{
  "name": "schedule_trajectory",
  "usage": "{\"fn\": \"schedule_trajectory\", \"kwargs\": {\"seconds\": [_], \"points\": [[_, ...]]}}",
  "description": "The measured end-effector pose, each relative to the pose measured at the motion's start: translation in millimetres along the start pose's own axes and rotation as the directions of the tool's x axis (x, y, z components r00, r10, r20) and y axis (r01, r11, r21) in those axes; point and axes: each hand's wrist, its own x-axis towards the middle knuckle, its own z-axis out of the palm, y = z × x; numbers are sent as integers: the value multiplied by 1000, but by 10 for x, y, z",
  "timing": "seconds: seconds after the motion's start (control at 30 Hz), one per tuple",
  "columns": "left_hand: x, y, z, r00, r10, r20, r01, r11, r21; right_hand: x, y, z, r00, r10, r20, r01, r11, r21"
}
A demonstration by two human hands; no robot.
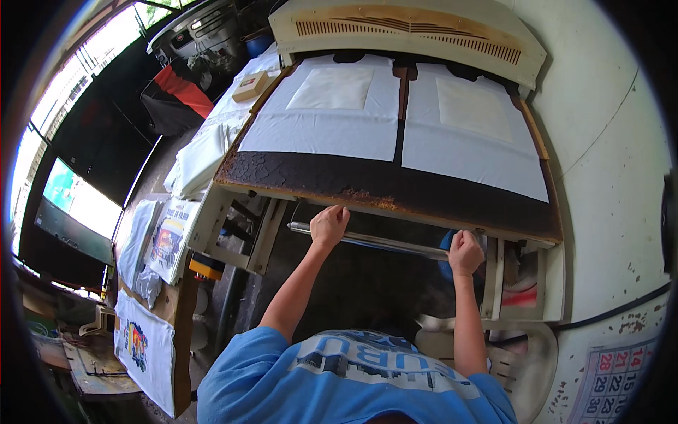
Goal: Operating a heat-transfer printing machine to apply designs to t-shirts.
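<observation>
Both hands are up front here, curled into fists on the shiny metal bar (395,245) that runs along the near side of the press. The left hand (330,226) has its grip toward the bar's left end, and the right hand (465,253) is closed at the right end — fingers mostly tucked out of sight, but both look wrapped around it.

Just beyond the bar is a dark, crusty flat bed (296,171) with rusty patches on its near edge. Two white cloths lie flat on it side by side, a left cloth (318,134) and a right cloth (473,159), each with a cream sheet on its far half. The pale, vented hood (417,49) sits at the far end.

Over on the left there's a small box (250,86) on more white fabric — and nearer, a printed white shirt (145,353) draped on a board.
</observation>
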Motion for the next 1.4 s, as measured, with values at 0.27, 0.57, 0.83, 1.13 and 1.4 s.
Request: {"fn": "schedule_trajectory", "kwargs": {"seconds": [0.27,0.57,0.83,1.13,1.4], "points": [[713,-17,376,999,-45,18,44,997,62,651,48,473,998,12,59,-10,999,-38],[1632,-18,817,998,-69,12,68,996,57,1439,129,1066,996,11,88,-9,1000,-16],[2435,-85,1246,999,-32,-2,32,999,-2,2177,-70,1631,984,-31,174,15,996,92],[3216,-413,1465,999,21,45,15,742,-670,2353,-909,2486,933,-290,215,302,953,-24],[2698,-1154,1046,948,-176,-263,141,979,-146,3119,-818,3083,919,-339,199,358,931,-66]]}}
